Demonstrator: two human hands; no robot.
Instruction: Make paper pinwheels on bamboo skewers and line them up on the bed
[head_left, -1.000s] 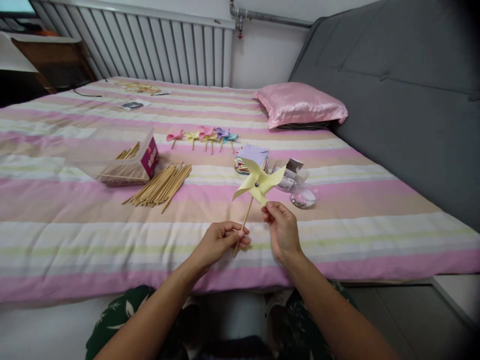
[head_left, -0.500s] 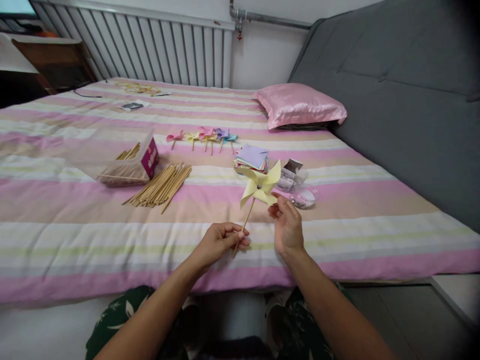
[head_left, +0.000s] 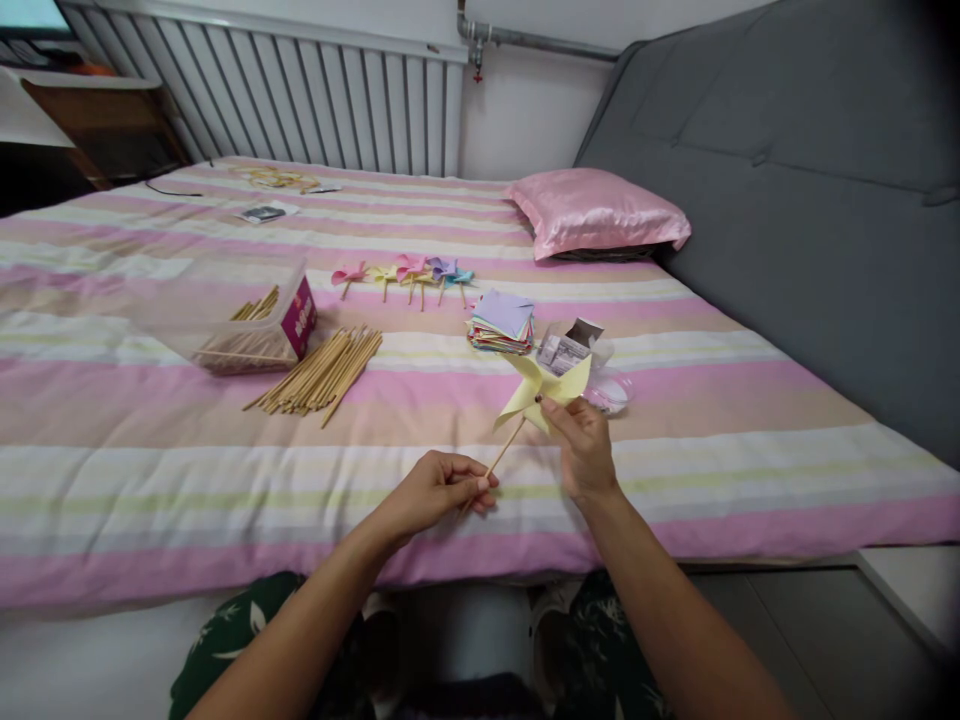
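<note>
Pinching the stick low, left hand [head_left: 439,490] holds a yellow pinwheel [head_left: 544,388] tilted rightward; right hand [head_left: 583,447] fingertips grip its sail edge. Paper stack [head_left: 501,322] lies beyond both hands.

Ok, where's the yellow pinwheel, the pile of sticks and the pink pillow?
yellow pinwheel [head_left: 559,383]: head view, on a paper blade.
pile of sticks [head_left: 319,373]: head view, middle of the bundle.
pink pillow [head_left: 596,208]: head view, middle of its top.

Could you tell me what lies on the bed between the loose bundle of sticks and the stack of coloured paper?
Nothing; the head view shows only bare striped bedspread between the sticks and paper stack.
</note>
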